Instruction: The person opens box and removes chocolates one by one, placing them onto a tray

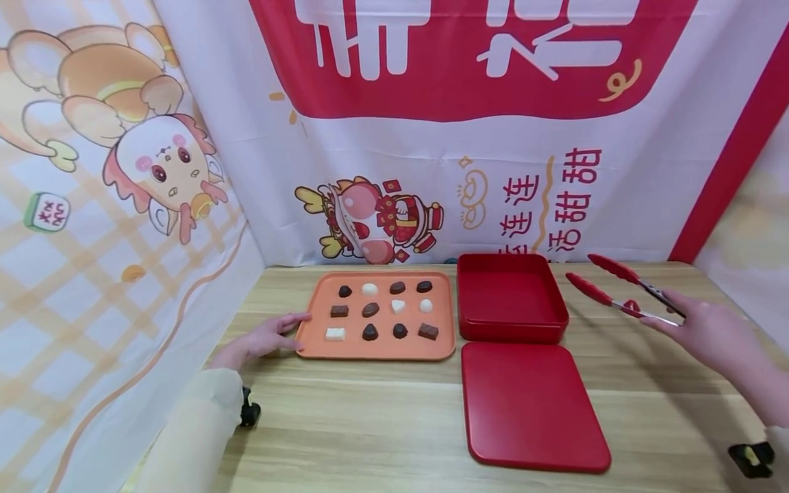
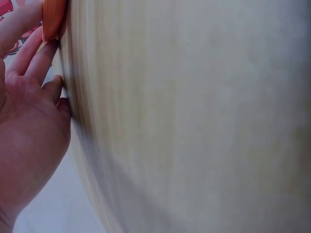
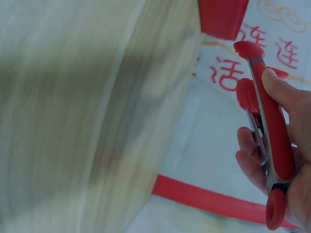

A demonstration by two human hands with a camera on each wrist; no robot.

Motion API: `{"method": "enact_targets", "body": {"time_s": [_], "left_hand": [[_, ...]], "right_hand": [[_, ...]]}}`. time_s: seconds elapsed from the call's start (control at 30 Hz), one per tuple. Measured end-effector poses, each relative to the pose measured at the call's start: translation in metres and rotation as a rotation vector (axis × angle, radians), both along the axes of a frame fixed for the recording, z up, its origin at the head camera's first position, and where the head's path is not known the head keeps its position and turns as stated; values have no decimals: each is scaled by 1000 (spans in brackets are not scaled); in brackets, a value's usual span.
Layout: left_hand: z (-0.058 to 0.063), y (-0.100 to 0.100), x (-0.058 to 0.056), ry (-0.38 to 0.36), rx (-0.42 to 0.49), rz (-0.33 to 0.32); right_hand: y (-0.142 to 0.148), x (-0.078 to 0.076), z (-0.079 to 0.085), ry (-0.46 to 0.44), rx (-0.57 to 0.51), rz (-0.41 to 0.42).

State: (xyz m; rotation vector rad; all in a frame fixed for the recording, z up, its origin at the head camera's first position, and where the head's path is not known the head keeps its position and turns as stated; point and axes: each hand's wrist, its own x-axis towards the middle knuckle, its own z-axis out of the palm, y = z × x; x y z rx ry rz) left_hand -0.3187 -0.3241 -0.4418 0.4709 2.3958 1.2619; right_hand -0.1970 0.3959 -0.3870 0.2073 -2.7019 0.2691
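Note:
My left hand [image 1: 269, 337] touches the left edge of an orange tray [image 1: 388, 350], its fingers stretched out to the rim. Several chocolates lie on the tray in three rows, among them a dark one [image 1: 370, 332], a brown one [image 1: 370, 309] and a white block [image 1: 335, 333]. In my right hand [image 1: 709, 332] I hold red-tipped tongs [image 3: 272, 121], raised over the table at the right with their arms spread and nothing between the tips. Left of the tongs stands a red box [image 1: 513, 331] without its cover. A flat red lid [image 1: 535, 407] lies in front of it.
The wooden table [image 1: 345, 424] carries all of this. A printed cloth [image 1: 382, 150] hangs right behind the table's back edge, and more cloth [image 1: 154, 287] closes off the left side. The box stands close beside the tray's right end.

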Motion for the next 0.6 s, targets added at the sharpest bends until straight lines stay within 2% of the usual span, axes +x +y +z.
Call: {"method": "enact_targets", "body": {"time_s": [0.23,0.6], "left_hand": [[0,1,2,-2,12,7],[0,2,2,-18,29,15]], "right_hand": [[9,-11,-8,-181,-62,-80],[17,-14,-30,-288,-165,-78]]}}
